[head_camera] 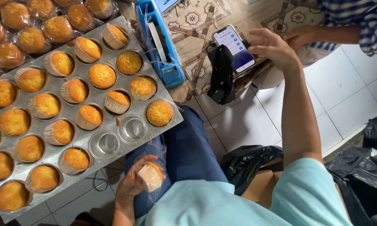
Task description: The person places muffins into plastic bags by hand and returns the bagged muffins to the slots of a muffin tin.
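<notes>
Head view: I looked down over my own lap, blue trousers and a pale teal shirt filling the bottom of the frame.
Left hand (132, 186): clenched around a cupcake (150, 175) in its paper case, held low beside my left knee, just below the tray's near edge.
Bag (155, 152): a clear plastic bag stood around the cupcake, its open mouth rising toward the tray; how far in the cupcake sat I could not tell.
Cupcake axis: it lay tilted, orange top up and away from me, paper base down toward my palm.
Right hand (272, 48): released, fingers spread, hovering just beside a phone (234, 48) with a lit screen; whether a fingertip touched the glass I could not tell.
Phone: propped on a black holder (221, 75), screen up, up and to the right of my knee.
Nearer hand: the left had the cupcake; the right was well apart from it, across my lap.
Tray (50, 157): a metal muffin tray full of orange cupcakes to my left, two cups near its front corner bare.
Sealer (159, 46): a blue device stood between tray and phone.
Wrapped cupcakes (31, 39): piled beyond the tray, top left.
Other person: a hand (299, 37) and checked sleeve at the top right, near the phone.
</notes>
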